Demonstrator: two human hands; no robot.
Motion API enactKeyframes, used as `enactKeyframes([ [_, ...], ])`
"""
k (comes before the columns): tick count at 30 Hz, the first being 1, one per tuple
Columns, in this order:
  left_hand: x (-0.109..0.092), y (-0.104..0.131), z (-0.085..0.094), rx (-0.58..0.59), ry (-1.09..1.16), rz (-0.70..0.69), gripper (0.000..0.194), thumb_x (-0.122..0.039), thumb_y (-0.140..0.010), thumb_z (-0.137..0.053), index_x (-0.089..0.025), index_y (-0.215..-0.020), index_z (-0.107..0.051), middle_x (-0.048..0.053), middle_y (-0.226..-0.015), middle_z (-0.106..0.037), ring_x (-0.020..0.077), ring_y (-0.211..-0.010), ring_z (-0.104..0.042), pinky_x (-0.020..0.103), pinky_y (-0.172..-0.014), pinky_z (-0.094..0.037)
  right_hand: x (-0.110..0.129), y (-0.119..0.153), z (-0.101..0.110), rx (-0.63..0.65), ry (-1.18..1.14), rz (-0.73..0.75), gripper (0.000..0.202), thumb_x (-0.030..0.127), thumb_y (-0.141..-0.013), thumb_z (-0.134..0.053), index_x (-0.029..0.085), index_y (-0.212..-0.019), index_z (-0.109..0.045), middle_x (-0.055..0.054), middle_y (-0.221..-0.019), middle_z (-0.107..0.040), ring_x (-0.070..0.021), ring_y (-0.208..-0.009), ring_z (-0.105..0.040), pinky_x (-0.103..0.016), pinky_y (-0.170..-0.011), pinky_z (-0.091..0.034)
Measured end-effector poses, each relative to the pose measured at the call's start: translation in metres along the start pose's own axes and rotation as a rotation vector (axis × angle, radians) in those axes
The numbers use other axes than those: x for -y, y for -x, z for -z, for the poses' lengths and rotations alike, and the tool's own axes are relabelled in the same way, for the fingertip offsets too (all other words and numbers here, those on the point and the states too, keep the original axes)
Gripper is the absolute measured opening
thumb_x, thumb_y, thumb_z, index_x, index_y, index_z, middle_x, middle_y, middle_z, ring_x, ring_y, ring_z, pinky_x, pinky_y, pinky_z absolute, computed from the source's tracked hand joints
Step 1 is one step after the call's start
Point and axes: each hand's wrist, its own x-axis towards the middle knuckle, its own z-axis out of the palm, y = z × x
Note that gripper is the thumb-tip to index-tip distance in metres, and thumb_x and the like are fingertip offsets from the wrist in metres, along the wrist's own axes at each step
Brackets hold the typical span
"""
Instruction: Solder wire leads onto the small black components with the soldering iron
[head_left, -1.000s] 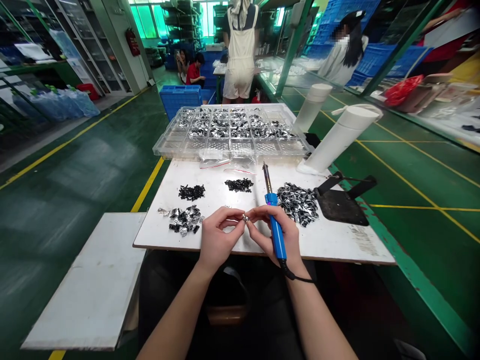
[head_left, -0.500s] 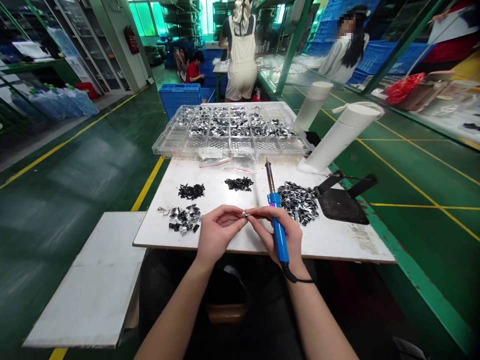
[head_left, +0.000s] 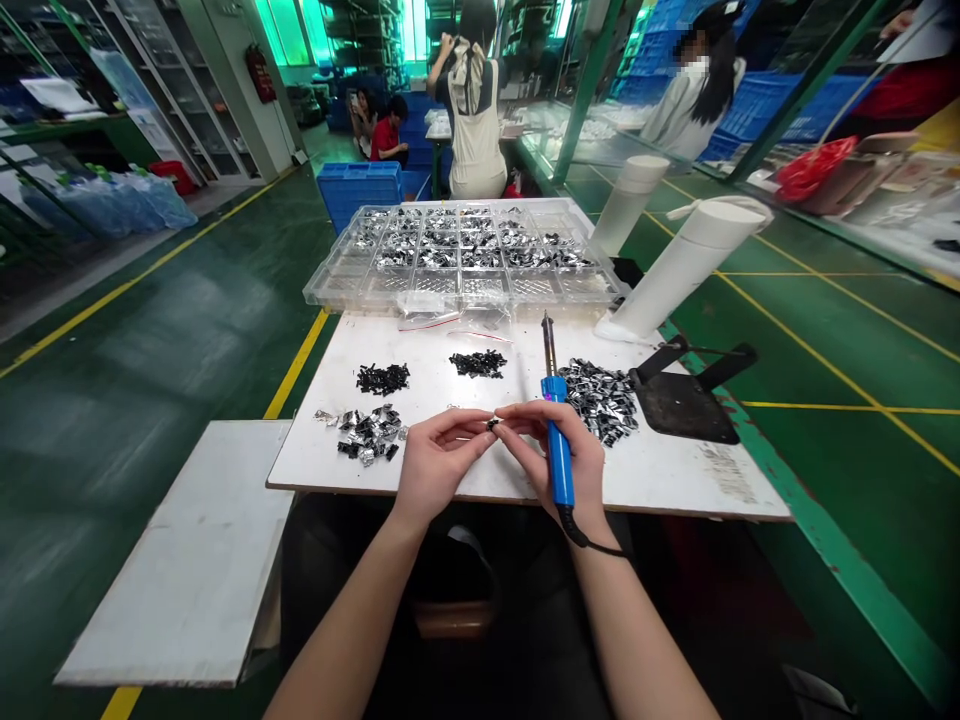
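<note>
Between the fingertips of my left hand (head_left: 439, 455) and my right hand (head_left: 559, 445) is a tiny dark piece (head_left: 492, 425), too small to name; both hands pinch at it. A blue soldering iron (head_left: 557, 440) also rests in my right hand, tip pointing up and away, its black cord running over the wrist. To the left of my left hand lies a loose pile of silver and black pieces (head_left: 369, 434). Two piles of small black parts, one left (head_left: 382, 379) and one central (head_left: 478, 364), lie beyond my hands. A larger black-and-silver pile (head_left: 601, 400) sits right of the iron.
A clear compartment tray (head_left: 450, 290) of metallic pieces spans the back of the white table (head_left: 675, 490). Two white cylinders (head_left: 686, 270) and a black metal stand (head_left: 686, 405) are at right. A lower white board (head_left: 172, 560) stands at left. Other people are farther off.
The small piece between my fingertips has turned, showing dark instead of silver. The soldering iron has shifted slightly and stands more upright. A person in the background has raised an arm.
</note>
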Motion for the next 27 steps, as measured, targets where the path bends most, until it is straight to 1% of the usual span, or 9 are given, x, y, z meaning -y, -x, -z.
enactKeyframes([
  [6, 0.002, 0.001, -0.001, 0.028, -0.016, -0.027, 0.025, -0.023, -0.078, -0.081, -0.018, -0.103, -0.082, 0.008, -0.099, -0.08, 0.0205, -0.089, -0.075, 0.031, -0.084, -0.063, -0.001, -0.001, -0.003, -0.031, -0.101, -0.052, 0.029, 0.032, -0.082, -0.082, 0.025, -0.103, -0.064, -0.004, -0.096, -0.075, -0.0191, -0.083, -0.075, -0.033, -0.076, -0.066],
  [10, 0.003, 0.002, -0.002, 0.009, -0.021, -0.007, 0.03, -0.023, -0.076, -0.082, -0.017, -0.105, -0.081, 0.008, -0.096, -0.08, 0.0209, -0.087, -0.076, 0.033, -0.086, -0.063, -0.001, -0.001, -0.002, -0.022, -0.081, -0.061, 0.025, 0.035, -0.085, -0.079, 0.024, -0.102, -0.064, -0.005, -0.096, -0.075, -0.0197, -0.083, -0.075, -0.036, -0.076, -0.066],
  [13, 0.002, 0.003, -0.003, -0.013, -0.051, -0.014, 0.03, -0.022, -0.077, -0.082, -0.018, -0.106, -0.081, 0.007, -0.091, -0.079, 0.0197, -0.084, -0.075, 0.031, -0.083, -0.064, -0.003, -0.002, -0.001, -0.007, -0.094, -0.066, 0.027, 0.035, -0.084, -0.08, 0.024, -0.102, -0.064, -0.004, -0.095, -0.075, -0.0191, -0.082, -0.075, -0.035, -0.076, -0.066],
  [16, 0.0, 0.003, -0.002, 0.016, -0.091, -0.057, 0.026, -0.022, -0.079, -0.079, -0.021, -0.104, -0.083, 0.006, -0.094, -0.078, 0.0178, -0.086, -0.073, 0.027, -0.079, -0.062, -0.004, -0.002, -0.002, 0.0, -0.113, -0.081, 0.029, 0.032, -0.081, -0.083, 0.025, -0.102, -0.065, -0.003, -0.094, -0.075, -0.0185, -0.082, -0.075, -0.033, -0.077, -0.065],
  [18, 0.0, 0.002, -0.001, 0.03, -0.086, -0.051, 0.025, -0.022, -0.079, -0.08, -0.022, -0.104, -0.083, 0.006, -0.093, -0.077, 0.0171, -0.085, -0.072, 0.026, -0.079, -0.061, -0.003, -0.002, -0.004, -0.004, -0.115, -0.078, 0.029, 0.03, -0.081, -0.083, 0.025, -0.103, -0.065, -0.003, -0.095, -0.076, -0.0186, -0.082, -0.075, -0.033, -0.076, -0.065],
  [20, 0.001, 0.0, 0.0, 0.012, -0.064, -0.02, 0.027, -0.022, -0.075, -0.083, -0.021, -0.102, -0.083, 0.005, -0.09, -0.077, 0.0172, -0.083, -0.072, 0.027, -0.079, -0.061, 0.0, -0.001, -0.006, -0.066, -0.12, -0.063, 0.028, 0.031, -0.085, -0.078, 0.025, -0.108, -0.063, -0.005, -0.096, -0.077, -0.0199, -0.083, -0.076, -0.035, -0.075, -0.064],
  [23, 0.001, -0.002, 0.0, -0.03, -0.037, 0.042, 0.031, -0.023, -0.069, -0.087, -0.02, -0.099, -0.084, 0.005, -0.085, -0.078, 0.0176, -0.079, -0.072, 0.028, -0.079, -0.061, 0.008, -0.001, -0.005, -0.265, -0.17, -0.028, 0.027, 0.035, -0.096, -0.065, 0.024, -0.119, -0.058, -0.007, -0.095, -0.079, -0.0228, -0.084, -0.077, -0.038, -0.071, -0.064],
  [25, 0.002, -0.002, 0.001, -0.037, -0.025, 0.074, 0.033, -0.024, -0.067, -0.089, -0.019, -0.099, -0.084, 0.005, -0.084, -0.078, 0.018, -0.078, -0.073, 0.029, -0.078, -0.062, 0.013, 0.0, 0.003, -0.347, -0.205, -0.033, 0.031, 0.039, -0.099, -0.059, 0.022, -0.125, -0.056, -0.006, -0.087, -0.08, -0.0229, -0.073, -0.077, -0.037, -0.063, -0.063],
  [27, 0.002, -0.002, 0.002, -0.034, -0.015, 0.092, 0.033, -0.025, -0.067, -0.089, -0.019, -0.099, -0.084, 0.005, -0.083, -0.078, 0.0187, -0.078, -0.074, 0.029, -0.078, -0.062, 0.018, 0.002, 0.016, -0.358, -0.186, -0.048, 0.043, 0.047, -0.099, -0.057, 0.019, -0.132, -0.056, -0.003, -0.069, -0.076, -0.0197, -0.049, -0.069, -0.033, -0.048, -0.058],
])
